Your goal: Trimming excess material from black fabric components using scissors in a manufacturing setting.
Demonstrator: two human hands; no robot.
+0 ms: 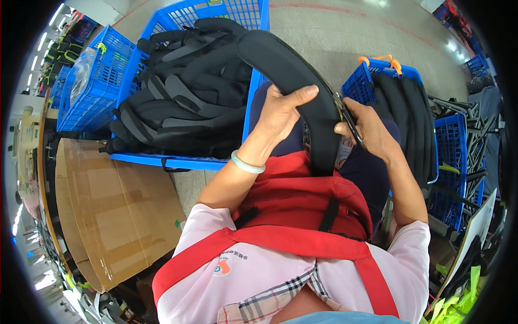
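A long, curved black padded shoulder strap [288, 65] stretches over my lap, its rounded end toward the large blue crate. My left hand [280, 113] grips it near the middle, thumb on top, with the other fingers mostly hidden behind. In my right hand [372, 127] is a pair of scissors [353, 129] with dark handles. Their metal blades lie along the strap's right edge; whether they touch the fabric is hard to tell. The strap's lower end reaches my red apron [302, 200].
At the left, a blue crate [189, 163] is heaped with black and grey straps. Another blue basket [356, 86] on the right holds black padded pieces. Beyond it stands a basket [450, 146] near bundled webbing. A cardboard box [118, 210] sits at my left.
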